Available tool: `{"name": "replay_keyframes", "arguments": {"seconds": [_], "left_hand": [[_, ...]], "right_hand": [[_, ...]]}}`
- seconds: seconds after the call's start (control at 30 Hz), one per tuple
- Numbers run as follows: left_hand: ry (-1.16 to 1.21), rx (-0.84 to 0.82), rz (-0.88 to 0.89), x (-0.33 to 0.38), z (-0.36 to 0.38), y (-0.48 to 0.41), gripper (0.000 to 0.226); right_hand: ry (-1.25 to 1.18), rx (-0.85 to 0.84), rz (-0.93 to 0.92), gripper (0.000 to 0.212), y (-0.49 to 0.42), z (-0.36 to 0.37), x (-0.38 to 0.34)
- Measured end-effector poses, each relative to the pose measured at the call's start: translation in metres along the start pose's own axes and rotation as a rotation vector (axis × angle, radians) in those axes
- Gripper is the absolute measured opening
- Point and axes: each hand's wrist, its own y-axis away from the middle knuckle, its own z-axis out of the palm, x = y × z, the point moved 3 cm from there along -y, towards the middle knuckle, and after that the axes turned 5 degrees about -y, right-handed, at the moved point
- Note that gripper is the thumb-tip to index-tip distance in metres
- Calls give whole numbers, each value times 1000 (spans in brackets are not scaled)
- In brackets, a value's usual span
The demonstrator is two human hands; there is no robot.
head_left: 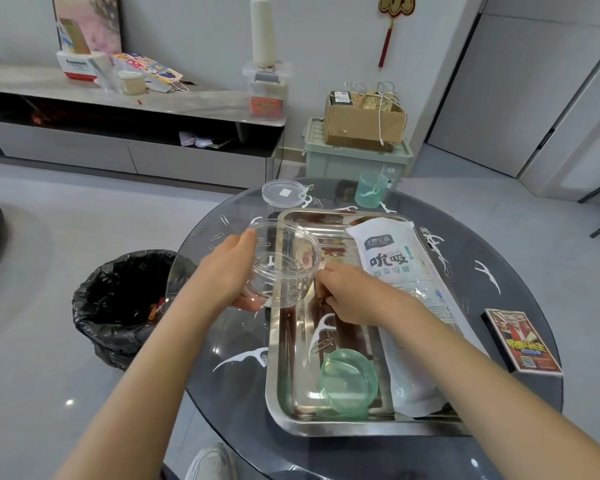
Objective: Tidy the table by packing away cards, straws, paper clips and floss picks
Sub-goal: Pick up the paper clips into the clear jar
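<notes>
- A straw packet (pixel 400 282) and a cup lid (pixel 349 382) are laid in the metal tray (pixel 284 393).
- A card box (pixel 522 341) is set right of the tray.

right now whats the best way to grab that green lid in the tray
Pinch the raised upper-left rim of the green lid from above. It lies tilted against the metal tray's near-right floor, so that edge stands clear, while the straw bag crowds its right side.

White floss picks (pixel 323 327) lie scattered in the steel tray (pixel 281 407) and on the glass surface (pixel 232 389). Silver paper clips (pixel 321 345) lie loose in both places. A white straw bag (pixel 395 271) lies flat in the tray; a boxed card deck (pixel 522 341) rests at the surface's right edge.
</notes>
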Motion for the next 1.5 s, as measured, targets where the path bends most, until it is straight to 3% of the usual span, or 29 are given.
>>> {"name": "replay_keyframes", "arguments": {"seconds": [0.2,0.3,0.37,0.43,0.63,0.7,0.83,0.9,1.13,1.33,1.5], "left_hand": [[-4,-10,-11,-1,0,1,33],[-23,-34,-14,-1,2,1,32],[-28,-46,-16,0,4,1,31],[-23,-55,-10,2,9,1,31],[5,-60,-11,1,13,3,33],[19,-54,-25,-1,9,2,35],[42,-16,-58,-4,-1,-1,37],[56,-1,-67,-4,-4,-1,37],[24,-13,-29,-1,-3,2,36],[14,-20,-15,3,-2,1,36],[-34,-26,-6,3,-2,2,41]], "right_hand": [[26,61,62,14,1,2,7],[-199,330,125,13,12,-34,10],[-429,523,68,10,25,-63,1],[-573,534,-20,10,33,-76,-15],[-571,602,-66,14,38,-76,-26],[-488,474,-9,12,39,-76,-18],[-213,-52,99,25,31,-40,-13],[-177,-152,112,32,26,-22,-13],[-246,-84,99,11,12,-3,-1],[-167,238,109,14,8,-10,11],[-214,-174,108,42,21,-14,-14]]}}
